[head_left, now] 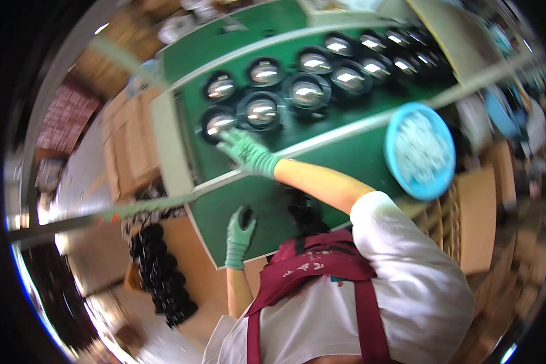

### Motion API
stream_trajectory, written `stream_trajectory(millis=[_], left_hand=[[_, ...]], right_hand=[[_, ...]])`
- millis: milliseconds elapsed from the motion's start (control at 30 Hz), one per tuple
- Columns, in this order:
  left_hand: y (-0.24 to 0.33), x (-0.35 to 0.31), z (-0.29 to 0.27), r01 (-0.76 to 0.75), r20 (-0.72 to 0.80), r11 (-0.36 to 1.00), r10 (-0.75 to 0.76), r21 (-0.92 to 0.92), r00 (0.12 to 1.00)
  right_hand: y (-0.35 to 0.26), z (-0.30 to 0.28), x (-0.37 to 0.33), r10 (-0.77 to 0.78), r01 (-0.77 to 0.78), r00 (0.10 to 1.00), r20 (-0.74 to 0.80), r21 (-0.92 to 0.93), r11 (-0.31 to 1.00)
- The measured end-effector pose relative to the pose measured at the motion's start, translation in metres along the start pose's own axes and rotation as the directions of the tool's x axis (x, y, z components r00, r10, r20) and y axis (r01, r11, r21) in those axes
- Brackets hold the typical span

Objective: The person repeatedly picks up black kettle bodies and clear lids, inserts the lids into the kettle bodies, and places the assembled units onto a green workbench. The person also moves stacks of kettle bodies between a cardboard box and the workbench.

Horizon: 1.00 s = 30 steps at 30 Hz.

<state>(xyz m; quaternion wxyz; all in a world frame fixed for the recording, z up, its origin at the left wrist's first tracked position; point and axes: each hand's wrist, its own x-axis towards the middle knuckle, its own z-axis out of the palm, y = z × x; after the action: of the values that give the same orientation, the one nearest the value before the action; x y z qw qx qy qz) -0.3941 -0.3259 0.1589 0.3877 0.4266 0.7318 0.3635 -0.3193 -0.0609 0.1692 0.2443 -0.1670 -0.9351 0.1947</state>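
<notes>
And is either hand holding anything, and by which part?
The left hand holds a small black piece; blur hides which part. For the right hand, I can't tell.

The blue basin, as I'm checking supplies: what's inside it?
The blue basin holds a heap of clear, whitish pieces, too blurred to identify. They hide its bottom and anything beneath them.

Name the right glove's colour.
The fabric glove on the right hand is pale green, best in the head view.

Right hand is covering part of a round piece, left hand is partly hiding a dark item, basin contents are blurring past identification, shirt is running off bottom edge.
</notes>
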Motion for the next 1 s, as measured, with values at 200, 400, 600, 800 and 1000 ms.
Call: stream_trajectory(millis=[200, 400, 600, 800, 1000], left_hand=[[0.114, 0.082, 0.067, -0.29, 0.057, 0.918, 0.286, 0.269, 0.957], [0.129, 0.176, 0.125, -0.463, 0.374, 0.714, 0.294, 0.526, 0.879], [0.211, 0.136, 0.254, -0.711, 0.614, 0.573, 0.404, 0.408, 0.678], [0.219, 0.136, 0.317, -0.807, 0.753, 0.4, 0.329, 0.435, 0.569], [0.307, 0.085, 0.361, -0.822, 0.707, 0.357, 0.426, 0.443, 0.565]], right_hand=[[-0.057, -0.138, -0.198, 0.445, -0.366, 0.784, -0.433, 0.257, 0.895], [-0.085, -0.193, -0.46, 0.709, -0.807, 0.177, -0.683, 0.311, 0.501], [-0.162, -0.187, -0.698, 0.528, -0.695, -0.553, -0.644, 0.707, 0.134], [-0.277, -0.14, -0.871, 0.339, -0.814, -0.577, -0.743, 0.49, -0.312], [-0.378, -0.067, -1.016, 0.377, -0.531, -0.831, -0.41, 0.382, -0.756]])
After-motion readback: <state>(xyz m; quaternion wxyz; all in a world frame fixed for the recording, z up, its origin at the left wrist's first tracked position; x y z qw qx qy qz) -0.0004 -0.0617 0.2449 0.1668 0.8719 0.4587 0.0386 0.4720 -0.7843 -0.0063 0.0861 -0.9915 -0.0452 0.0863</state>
